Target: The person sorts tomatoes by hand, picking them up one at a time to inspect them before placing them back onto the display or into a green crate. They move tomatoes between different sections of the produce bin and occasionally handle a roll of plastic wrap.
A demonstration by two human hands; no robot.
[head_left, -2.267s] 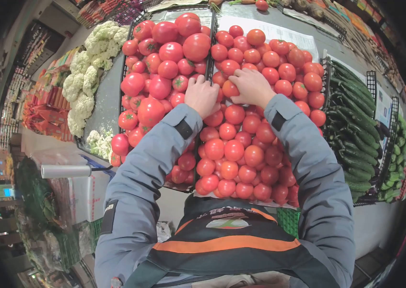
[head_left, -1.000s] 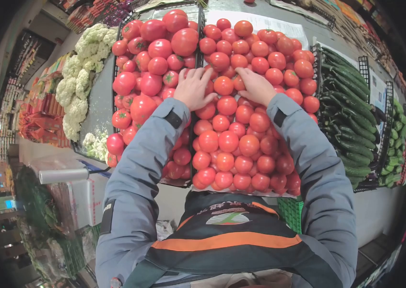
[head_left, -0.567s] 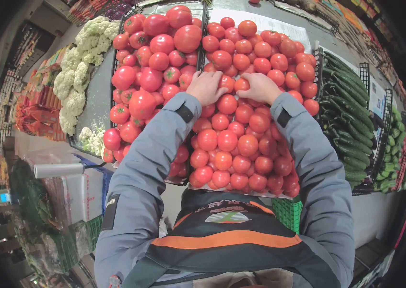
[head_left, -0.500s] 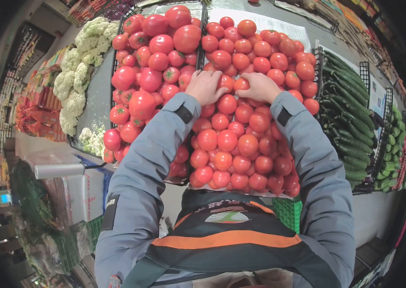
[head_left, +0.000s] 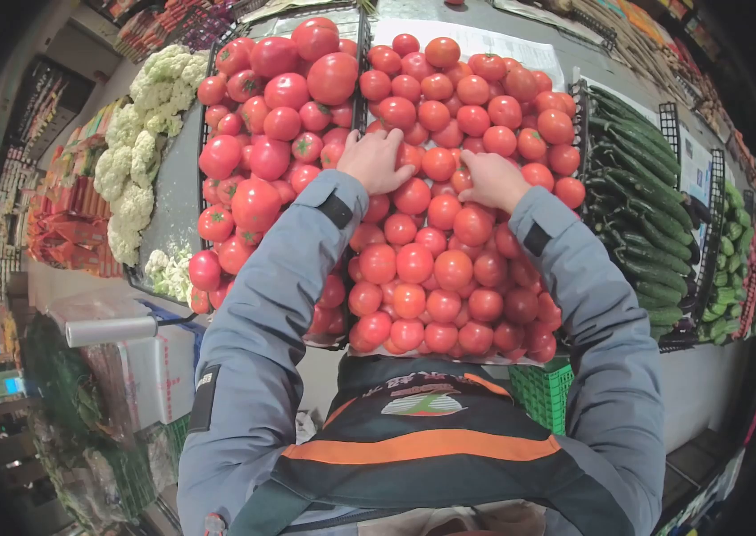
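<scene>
Red tomatoes fill a crate, piled in rows (head_left: 453,269). Over its upper middle, my left hand (head_left: 372,162) curls its thumb and fingers round a tomato (head_left: 408,157) near the divider between two crates. My right hand (head_left: 493,181) has its thumb and forefinger on either side of another tomato (head_left: 461,180), which is partly hidden. Between my hands lies a single tomato (head_left: 438,164), touched by neither. Larger tomatoes (head_left: 257,205) fill the crate on the left.
Cauliflowers (head_left: 128,170) lie at the left, beyond a grey surface. Cucumbers (head_left: 641,210) fill a black crate on the right, with smaller green vegetables (head_left: 728,268) past it. A grey cylindrical handle (head_left: 111,330) juts out at lower left, and a green crate (head_left: 542,393) stands below the tomatoes.
My right hand has come off the tomato between my hands and moved right and a little nearer to me, onto another one. My left hand stays at nearly the same tomatoes. The view has shifted slightly.
</scene>
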